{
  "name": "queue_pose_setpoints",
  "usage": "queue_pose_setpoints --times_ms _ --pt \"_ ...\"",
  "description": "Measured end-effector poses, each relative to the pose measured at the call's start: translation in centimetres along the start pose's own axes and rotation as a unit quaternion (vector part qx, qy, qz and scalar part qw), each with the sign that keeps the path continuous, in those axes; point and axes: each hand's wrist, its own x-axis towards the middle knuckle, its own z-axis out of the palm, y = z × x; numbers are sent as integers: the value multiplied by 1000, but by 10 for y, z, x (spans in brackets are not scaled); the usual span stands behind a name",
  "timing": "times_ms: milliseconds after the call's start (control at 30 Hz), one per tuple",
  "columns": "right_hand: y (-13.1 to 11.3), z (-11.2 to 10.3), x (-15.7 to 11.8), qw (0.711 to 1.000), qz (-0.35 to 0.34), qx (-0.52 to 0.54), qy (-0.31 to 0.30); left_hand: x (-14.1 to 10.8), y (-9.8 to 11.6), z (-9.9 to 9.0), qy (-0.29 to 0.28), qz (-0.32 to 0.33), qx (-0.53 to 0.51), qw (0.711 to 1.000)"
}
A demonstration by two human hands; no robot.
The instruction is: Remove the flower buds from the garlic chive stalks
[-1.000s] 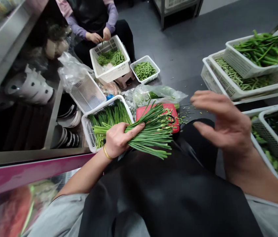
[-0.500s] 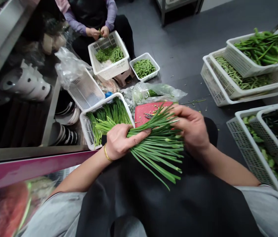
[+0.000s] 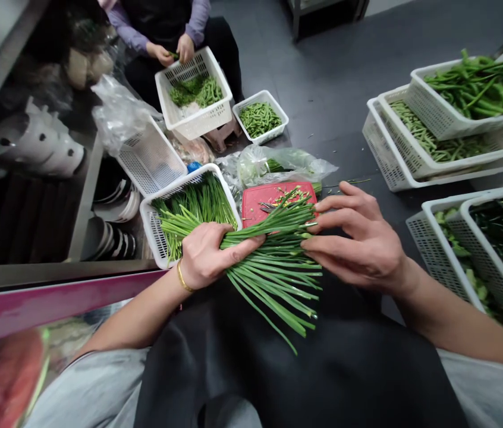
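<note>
My left hand [image 3: 204, 254], with a gold bangle at its wrist, is closed around a bunch of flowering garlic chives [image 3: 273, 261]. The long green stems fan out to the right over my black apron, some ending in small pale buds. My right hand [image 3: 362, 241] is at the tips, its fingers stretched and apart, touching or just beside the upper stems. Behind the bunch lies a red board [image 3: 255, 199] bearing cut bits and what looks like a pair of scissors [image 3: 268, 207]. More chives [image 3: 198, 202] fill a white basket [image 3: 151, 238] beyond my left hand.
A co-worker's hands [image 3: 173, 52] work above a white crate [image 3: 202, 122] of greens. A small basket [image 3: 263, 138] of cut green beans stands nearby. Stacked baskets [image 3: 383, 148] with peppers and beans sit at right, leafy greens in crates [image 3: 439, 238] below. A metal shelf [image 3: 86, 202] borders the left.
My right hand has shifted right and its fingers have spread from a bent, pinching pose. The chives stay in my left hand; the view has shifted slightly.
</note>
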Motion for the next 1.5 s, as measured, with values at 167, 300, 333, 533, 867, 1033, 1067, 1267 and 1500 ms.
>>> queue_pose_setpoints --times_ms 167,300,333,533,867,1033,1067,1267,1500 --pt "-5 10 4 980 153 126 23 0 2 -2 -25 29 7 999" --pt "5 10 -7 991 109 13 -70 1 0 -4 9 61 24 998" --pt "8 6 -11 989 94 -48 -101 0 -2 -5 20 67 31 997" --pt "0 -29 -14 981 94 -153 -76 -10 -12 -7 14 26 41 999" --pt "-14 19 8 993 11 -62 -102 -2 -2 -5 31 73 95 992" --pt "-16 21 13 987 21 -15 -158 -2 0 0 23 100 110 989" --pt "-16 24 14 988 43 31 -142 -1 0 1 20 102 104 989" --pt "6 33 11 880 312 317 165 2 1 0 18 77 65 995" --pt "2 -16 -8 977 141 155 27 -4 -5 2 50 81 49 994"
